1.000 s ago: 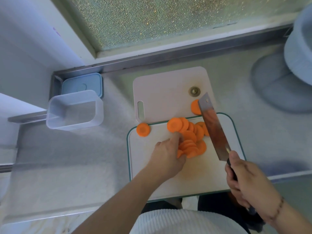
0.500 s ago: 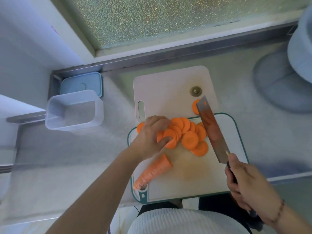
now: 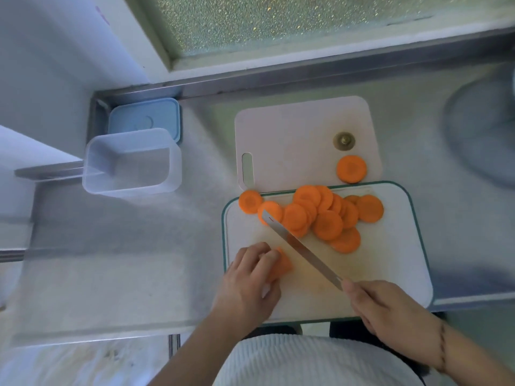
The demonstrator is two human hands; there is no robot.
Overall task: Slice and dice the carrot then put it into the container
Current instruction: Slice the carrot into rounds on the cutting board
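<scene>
Left hand (image 3: pixel 246 288) is gripping the carrot (image 3: pixel 280 264) stub, pinning it on the cutting board (image 3: pixel 390 274). Right hand (image 3: pixel 390 313) is clasping the knife (image 3: pixel 301 247), blade lying angled between stub and slices (image 3: pixel 320 215). Slicing is apparently continuing; next cut calls for squaring the blade clear of fingertips. Container (image 3: pixel 131 162) is standing open, well apart.

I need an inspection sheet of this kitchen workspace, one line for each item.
Surface: steel counter, two overlapping cutting boards, the green-rimmed board nearer.
Job's things: carrot slices piled on that board; one slice on the far board; container empty.
Clutter: blue lid behind the container.
Hands: left hand holds the carrot piece; right hand grips the knife.
Cables: nothing seen.
Surroundings: frosted window.
</scene>
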